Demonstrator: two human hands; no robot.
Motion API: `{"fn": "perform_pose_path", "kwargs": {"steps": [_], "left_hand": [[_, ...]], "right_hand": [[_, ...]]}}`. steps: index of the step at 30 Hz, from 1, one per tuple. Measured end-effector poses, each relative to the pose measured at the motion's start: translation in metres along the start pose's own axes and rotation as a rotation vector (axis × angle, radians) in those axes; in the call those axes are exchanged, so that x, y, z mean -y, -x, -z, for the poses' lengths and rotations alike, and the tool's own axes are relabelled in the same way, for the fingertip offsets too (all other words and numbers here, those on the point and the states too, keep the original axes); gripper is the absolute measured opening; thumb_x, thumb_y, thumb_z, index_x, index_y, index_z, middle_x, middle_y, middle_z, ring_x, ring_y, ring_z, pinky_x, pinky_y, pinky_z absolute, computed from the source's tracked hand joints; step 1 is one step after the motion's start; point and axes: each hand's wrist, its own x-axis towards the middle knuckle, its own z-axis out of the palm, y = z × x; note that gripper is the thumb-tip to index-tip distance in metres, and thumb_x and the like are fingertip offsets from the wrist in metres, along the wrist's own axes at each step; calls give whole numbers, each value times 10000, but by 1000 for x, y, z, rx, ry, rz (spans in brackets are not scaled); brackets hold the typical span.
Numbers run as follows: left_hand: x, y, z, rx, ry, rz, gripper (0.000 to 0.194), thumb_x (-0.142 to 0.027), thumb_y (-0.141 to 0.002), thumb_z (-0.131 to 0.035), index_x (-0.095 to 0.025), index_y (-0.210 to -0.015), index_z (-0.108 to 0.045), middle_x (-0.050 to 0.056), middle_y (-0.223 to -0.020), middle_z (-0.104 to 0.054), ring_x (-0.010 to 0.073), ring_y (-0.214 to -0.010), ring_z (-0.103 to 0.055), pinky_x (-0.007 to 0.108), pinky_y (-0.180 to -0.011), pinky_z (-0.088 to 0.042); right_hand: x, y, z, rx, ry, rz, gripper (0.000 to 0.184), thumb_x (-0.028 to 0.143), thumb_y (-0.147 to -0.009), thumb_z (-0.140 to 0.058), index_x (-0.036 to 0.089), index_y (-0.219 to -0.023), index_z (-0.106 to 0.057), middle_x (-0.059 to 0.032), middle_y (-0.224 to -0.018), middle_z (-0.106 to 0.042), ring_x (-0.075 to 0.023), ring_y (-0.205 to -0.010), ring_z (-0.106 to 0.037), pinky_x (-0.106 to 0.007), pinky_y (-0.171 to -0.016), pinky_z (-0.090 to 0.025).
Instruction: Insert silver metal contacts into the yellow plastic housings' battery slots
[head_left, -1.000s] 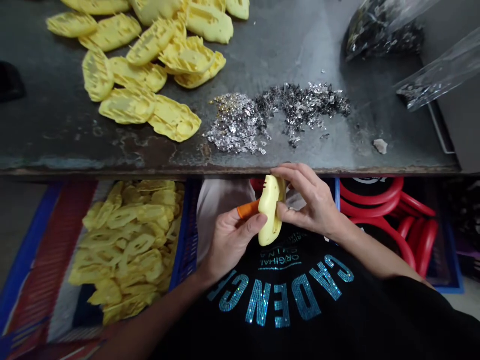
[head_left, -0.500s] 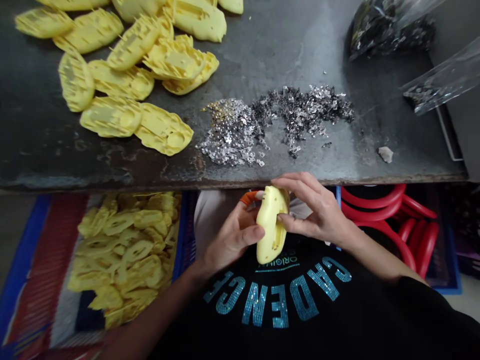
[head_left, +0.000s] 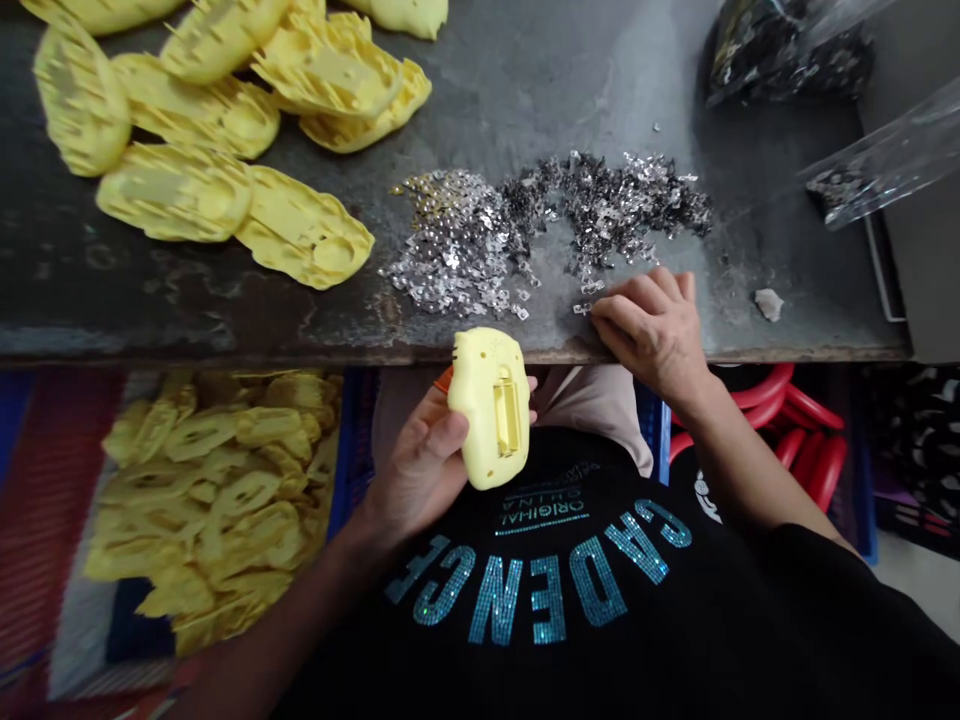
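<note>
Left hand: holds a yellow shell by its side, thumb on the near edge, other fingers mostly hidden behind. Orange finger cover shows beyond the shell's edge. Shell is in the air just off the near edge of the table, above the lap. Its slotted face is turned up; the recessed slot lies fully in view and unobstructed. Grip from the side and behind seems chosen to leave that face free for the other hand.

Right hand: at the table's near edge, fingers drawn together, gap narrow. Fingertips are beside a loose metal piece, just short of the metal pile. Whether anything is pinched, cannot tell. Pile is spread thin along the near part of the table, probably so single pieces separate easily and stay within short reach.

More yellow shells lie heaped on the left of the table, many with ribbed insides up; likely kept to that side so they do not mix with the metal bits.

Against the earlier frames: both hands were on the shell, right thumb at the slot. Now the right hand is off it and over the table; the left alone carries the shell, turned flatter to the camera so its slotted face shows more broadly.
</note>
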Motion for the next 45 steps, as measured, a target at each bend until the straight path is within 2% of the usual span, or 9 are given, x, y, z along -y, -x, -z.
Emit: {"fn": "perform_pose_path", "kwargs": {"steps": [4,10,15,21,25,30,35,41,45], "left_hand": [[1,3,-1,-39,-3,-41,850,-657,-772,-1078,-272,-1487,-827,120,-1490,-855,504,-1473,-748,523,-1088,-728],[1,7,6,-50,-36,-3,862,-857,-794,-975,-280,-1427,-882,152,-1456,-861,343,-1015,-886,349,-633,-742],[-2,8,1,-109,-38,-57,862,-896,-893,-849,-253,-1466,-870,163,-1419,-870,318,-973,-867,304,-573,-694],[-6,10,-2,-125,-30,-39,841,-879,-830,-903,-252,-1390,-888,154,-1389,-885,293,-909,-837,263,-549,-661],[-7,11,2,-111,6,-33,757,-851,-843,-915,-259,-1315,-913,142,-1377,-890,286,-923,-833,244,-551,-654],[-4,7,5,63,72,5,747,-796,-961,-838,-253,-1474,-818,151,-1377,-880,304,-950,-877,241,-509,-641],[-3,6,-8,197,119,67,799,-794,-927,-890,-233,-1477,-747,134,-1254,-884,348,-937,-892,272,-471,-640],[-2,15,-24,176,79,107,818,-809,-875,-939,-242,-1441,-776,102,-1130,-877,381,-947,-889,299,-496,-637],[2,21,-26,169,78,83,859,-808,-909,-906,-224,-1523,-764,117,-1222,-883,425,-1068,-894,300,-543,-652]], "right_hand": [[-5,8,5,-70,-140,-2,151,316,-1172,-660,309,-1086,-785,-1,-1078,-828,-254,-1007,-690,-450,-932,-438],[-8,-5,16,-66,-228,-162,157,297,-1125,-657,285,-1079,-806,-24,-1043,-823,-276,-1020,-721,-484,-964,-495],[5,-37,12,37,-165,-78,156,328,-1144,-648,308,-1168,-801,-45,-1165,-802,-315,-1171,-681,-566,-1086,-515],[17,-66,-11,160,-51,-28,190,399,-1157,-627,278,-1191,-770,-97,-1154,-744,-379,-1261,-634,-636,-1106,-520],[17,-72,-19,170,-64,-28,196,397,-1151,-640,260,-1138,-779,-104,-1133,-757,-391,-1241,-646,-634,-1093,-509],[29,-58,15,99,-312,45,171,351,-1166,-662,269,-1119,-804,-53,-1058,-814,-304,-1066,-728,-502,-1010,-491],[48,-40,60,190,-620,195,171,401,-1187,-688,274,-1146,-795,-13,-1029,-858,-231,-905,-753,-426,-906,-487],[57,-29,75,286,-490,230,294,502,-1220,-591,299,-1130,-784,-35,-1086,-850,-275,-1003,-752,-488,-971,-534],[57,-26,79,217,-413,363,231,425,-1229,-602,267,-1153,-753,-47,-1097,-839,-264,-996,-740,-469,-913,-555]]}}
